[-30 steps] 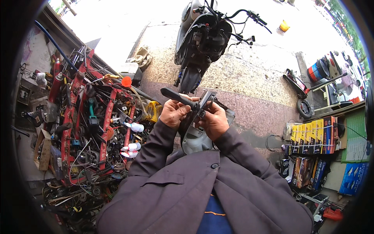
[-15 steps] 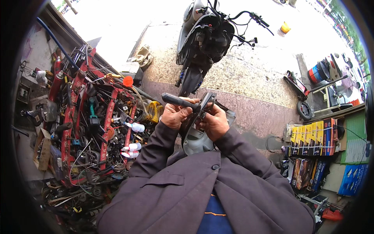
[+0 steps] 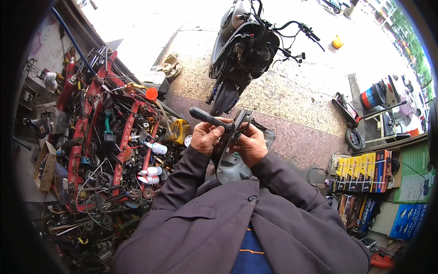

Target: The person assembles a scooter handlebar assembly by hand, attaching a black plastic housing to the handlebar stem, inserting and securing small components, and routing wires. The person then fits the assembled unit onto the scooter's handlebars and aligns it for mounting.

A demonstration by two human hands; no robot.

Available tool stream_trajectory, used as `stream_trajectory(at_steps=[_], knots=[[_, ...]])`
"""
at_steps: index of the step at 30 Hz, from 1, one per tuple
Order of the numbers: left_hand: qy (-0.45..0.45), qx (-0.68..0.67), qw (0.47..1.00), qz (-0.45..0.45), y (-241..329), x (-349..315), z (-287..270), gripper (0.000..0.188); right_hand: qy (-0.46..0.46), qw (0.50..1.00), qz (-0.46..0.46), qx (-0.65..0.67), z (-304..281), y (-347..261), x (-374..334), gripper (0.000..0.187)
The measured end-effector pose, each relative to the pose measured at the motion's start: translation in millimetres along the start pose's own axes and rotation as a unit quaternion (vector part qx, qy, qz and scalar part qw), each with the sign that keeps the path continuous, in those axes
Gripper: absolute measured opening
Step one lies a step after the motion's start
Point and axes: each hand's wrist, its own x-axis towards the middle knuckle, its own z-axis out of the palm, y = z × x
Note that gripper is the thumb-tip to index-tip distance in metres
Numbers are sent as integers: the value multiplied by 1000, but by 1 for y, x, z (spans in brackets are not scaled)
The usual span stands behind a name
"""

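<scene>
In front of my chest I hold a dark, flat-edged scooter part (image 3: 236,125), seen nearly edge-on, joined to or overlapping a grey rounded plastic cover (image 3: 232,169) below. My left hand (image 3: 207,137) is closed around the end of a thick black handle (image 3: 202,115), which points up and to the left; it looks like a screwdriver, but its tip is hidden. Closed on the dark part's right side is my right hand (image 3: 250,145), thumb and fingers pinching near its middle. Both hands are close together, with the part between them.
A scooter (image 3: 242,50) with its front stripped stands ahead. Left, red metal racks (image 3: 125,150) overflow with tools, white bottles (image 3: 157,148) and a yellow jug (image 3: 180,130). On the right are stacked boxes (image 3: 362,171), a trolley jack (image 3: 349,114) and a blue-and-orange bucket (image 3: 373,96).
The black handle has tilted slightly, its inner end lower, and the dark part has turned a little. Both hands keep their grips. The whole view has shifted slightly.
</scene>
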Motion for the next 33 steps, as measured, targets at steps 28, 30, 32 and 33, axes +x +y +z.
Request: stream_trajectory(at_steps=[28,30,32,33], knots=[[89,84,992,-33,-36,14,7,20,22,987,96,126,-39,5,0,21],[84,81,993,-35,-33,13,9,22,29,988,95,119,-36,3,0,22],[76,88,993,-22,-28,10,12,23,33,991,78,106,-31,0,-2,22],[68,78,994,-21,-25,8,13,24,31,993,59,97,-28,-1,-3,22]])
